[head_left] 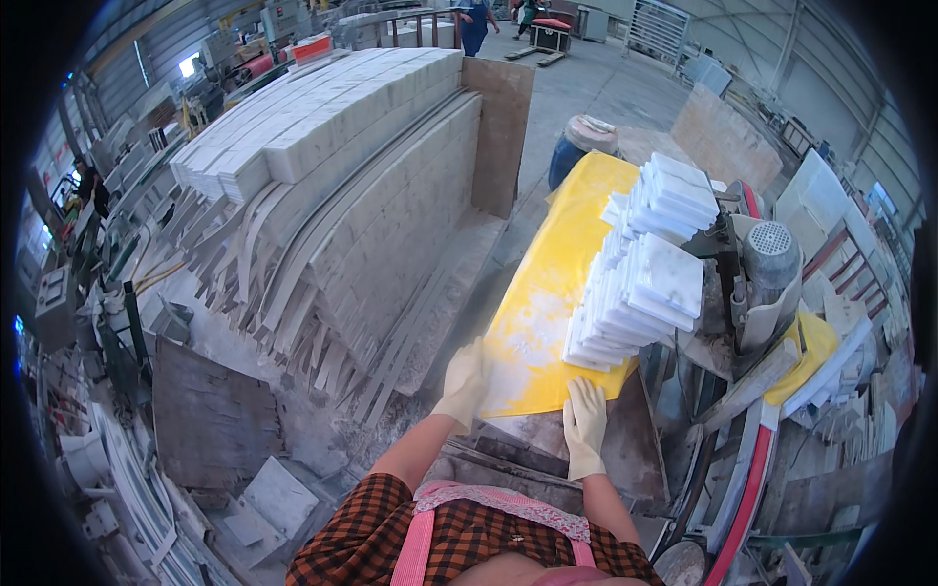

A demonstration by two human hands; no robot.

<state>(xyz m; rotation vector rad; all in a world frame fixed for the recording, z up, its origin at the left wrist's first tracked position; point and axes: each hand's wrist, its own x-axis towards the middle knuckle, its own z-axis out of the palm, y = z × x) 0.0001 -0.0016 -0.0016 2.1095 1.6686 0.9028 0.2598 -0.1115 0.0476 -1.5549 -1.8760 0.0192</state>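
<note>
A yellow sheet (532, 303), dusted with white powder, covers a long bench in front of me. My left hand (462, 384), in a cream rubber glove, lies at the sheet's near left edge with its fingers stretched out. At the near right edge, my right hand (585, 420) wears a matching glove and rests its extended fingers on the yellow sheet. Just beyond it, white marble tiles (664, 283) lean in a tilted row along the sheet's right side. A second group of white tiles (679, 190) stands farther back.
Long white stone slabs (391, 186) are stacked high on the left, beside an upright brown board (496, 137). A motor (770, 256) stands right of the tiles. A blue barrel (570, 156) is behind the sheet. Another person (476, 24) stands far back.
</note>
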